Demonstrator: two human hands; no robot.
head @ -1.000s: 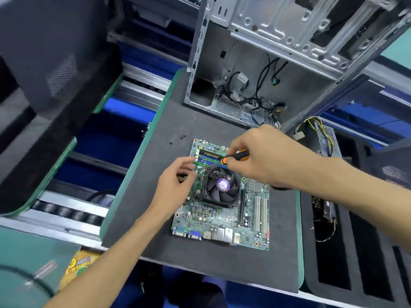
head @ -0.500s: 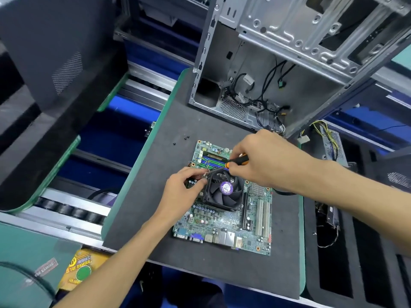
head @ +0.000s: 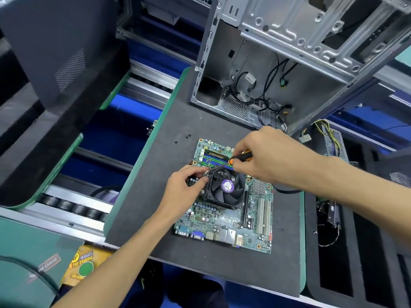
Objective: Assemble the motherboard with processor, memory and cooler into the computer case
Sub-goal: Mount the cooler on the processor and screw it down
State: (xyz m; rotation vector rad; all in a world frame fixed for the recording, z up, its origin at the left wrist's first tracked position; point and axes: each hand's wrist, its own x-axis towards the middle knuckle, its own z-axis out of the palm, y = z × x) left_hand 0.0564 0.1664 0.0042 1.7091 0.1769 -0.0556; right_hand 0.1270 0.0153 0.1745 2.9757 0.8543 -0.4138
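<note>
The right hand point(head: 264, 156) holds its grip closed round an orange-and-black-handled screwdriver point(head: 241, 157), tip slanting down-left to the corner of the black square cooler fan point(head: 224, 187). There the left hand point(head: 184, 190) pinches at the fan's edge; what its fingertips hold is too small to tell. Beneath both lies the green motherboard point(head: 224, 223) on the dark grey foam-topped bench point(head: 200, 270). Beyond stands the open silver metal computer case point(head: 289, 63), cut off at the top.

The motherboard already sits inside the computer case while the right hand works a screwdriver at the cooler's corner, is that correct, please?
Not quite. In the head view the motherboard lies flat on the dark mat, in front of the open computer case, not inside it. The rest holds: the right hand holds the screwdriver at the cooler corner.
</note>
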